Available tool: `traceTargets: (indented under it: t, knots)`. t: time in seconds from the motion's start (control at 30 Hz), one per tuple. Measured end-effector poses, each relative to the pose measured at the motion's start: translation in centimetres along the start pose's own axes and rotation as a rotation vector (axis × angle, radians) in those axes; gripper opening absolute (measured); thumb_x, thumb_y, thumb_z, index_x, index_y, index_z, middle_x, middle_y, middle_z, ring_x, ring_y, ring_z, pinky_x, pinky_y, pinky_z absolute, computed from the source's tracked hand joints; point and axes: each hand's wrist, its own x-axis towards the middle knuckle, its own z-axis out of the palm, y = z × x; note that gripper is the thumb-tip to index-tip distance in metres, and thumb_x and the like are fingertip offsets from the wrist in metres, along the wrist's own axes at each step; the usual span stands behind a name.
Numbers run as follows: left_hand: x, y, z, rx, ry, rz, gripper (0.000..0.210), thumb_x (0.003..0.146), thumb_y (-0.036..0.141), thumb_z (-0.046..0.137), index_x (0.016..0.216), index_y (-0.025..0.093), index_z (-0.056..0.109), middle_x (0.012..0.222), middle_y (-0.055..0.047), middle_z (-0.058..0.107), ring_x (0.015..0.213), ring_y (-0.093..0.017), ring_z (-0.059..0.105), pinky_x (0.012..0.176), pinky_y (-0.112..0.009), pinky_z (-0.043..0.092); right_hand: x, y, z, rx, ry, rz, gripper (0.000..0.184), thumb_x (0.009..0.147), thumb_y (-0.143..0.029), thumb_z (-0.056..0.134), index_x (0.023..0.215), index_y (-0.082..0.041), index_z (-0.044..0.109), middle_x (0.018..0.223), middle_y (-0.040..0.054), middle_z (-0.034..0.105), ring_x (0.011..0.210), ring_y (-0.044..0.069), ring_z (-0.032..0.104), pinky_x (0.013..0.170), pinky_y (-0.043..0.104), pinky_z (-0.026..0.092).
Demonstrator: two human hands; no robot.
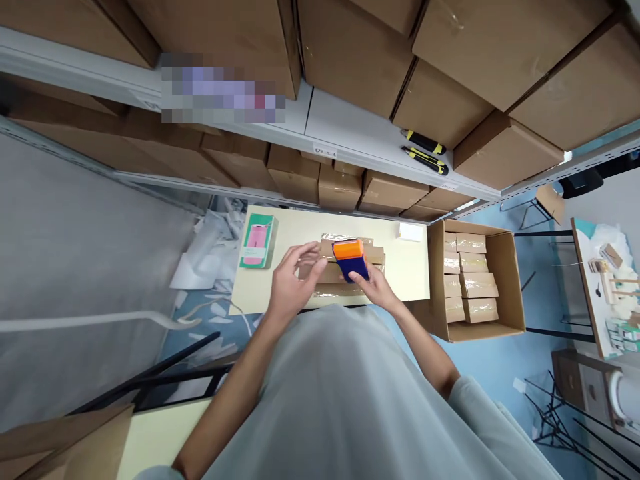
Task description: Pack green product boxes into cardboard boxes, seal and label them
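The right hand (375,288) grips an orange-and-navy rectangular block (351,259) above taped brown cardboard (336,274); left hand (294,275), fingers parted, hovers left.

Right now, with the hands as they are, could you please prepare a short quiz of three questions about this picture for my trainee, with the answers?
1. Multiple choice: how is the orange-and-blue object held?
A) In the left hand only
B) In the right hand only
C) In both hands
2. True or false: two black-and-yellow cutters lie on the shelf above the table.
3. Fill in: the open carton with small taped boxes stands to the ____ of the table, as the person sees it.

Key:
1. B; the left hand is open beside the object.
2. True.
3. Right.
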Motion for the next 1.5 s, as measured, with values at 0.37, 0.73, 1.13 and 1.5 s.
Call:
traceTargets:
  t: [0.37,0.73,1.13,1.5]
  knots:
    - [1.8,2.9,-2.9,0.076,-0.251,0.147,0.034,0.101,0.05,0.071,0.123,0.028,0.082,0.121,-0.006,0.081,0.11,-0.027,0.073,0.106,-0.044,0.061,-1.9,-2.1,-2.1,-0.453,-0.082,-0.141,0.045,0.112,-0.06,0.059,0.134,-0.022,0.069,0.123,0.0148,0.079,0.112,0.035,0.077,0.101,0.048,0.063]
    - [0.7,4.8,-4.5,-0.001,-0.345,0.145,0.03,0.097,0.05,0.075,0.117,0.029,0.084,0.113,-0.007,0.081,0.106,-0.027,0.074,0.103,-0.044,0.065,-3.0,-2.4,-3.0,-0.701,-0.102,-0.291,0.033,0.114,-0.055,0.056,0.111,-0.023,0.066,0.104,0.0142,0.074,0.106,0.034,0.07,0.098,0.049,0.06]
    - [0.4,5.1,-5.1,0.067,-0.331,0.206,0.027,0.103,0.043,0.068,0.118,0.026,0.082,0.108,-0.007,0.083,0.103,-0.024,0.074,0.1,-0.041,0.063,-3.6,-3.4,-3.4,-0.8,-0.188,-0.344,0.033,0.116,-0.049,0.054,0.125,-0.019,0.065,0.118,0.0206,0.077,0.119,0.037,0.07,0.105,0.054,0.058]
    - [-1.4,3.6,-4.7,-0.075,-0.414,-0.058,0.05,0.107,0.054,0.06,0.145,0.023,0.071,0.104,-0.006,0.075,0.099,-0.022,0.072,0.1,-0.038,0.062,-4.0,-4.9,-3.0,-0.857,-0.32,-0.238,0.041,0.114,-0.061,0.055,0.099,-0.024,0.059,0.092,0.0098,0.072,0.091,0.03,0.069,0.088,0.043,0.058]
